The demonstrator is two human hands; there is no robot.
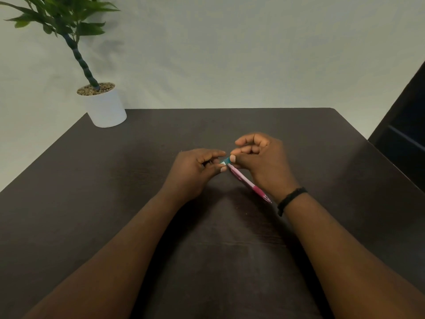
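A pink pen (247,180) slants over the middle of the dark table (115,180), its tip pointing down toward my right wrist. At its upper end sits a small teal piece (226,160). My right hand (262,162) pinches the pen's upper end with thumb and fingers, the other fingers curled above. My left hand (195,171) meets it from the left, with thumb and forefinger pinching the teal piece. Both hands hover close together. How the teal piece joins the pen is hidden by my fingertips.
A white pot (107,107) with a green plant (66,21) stands at the table's far left corner. A dark chair or cabinet (404,134) stands past the right edge. A pale wall runs behind. A black band circles my right wrist (291,199).
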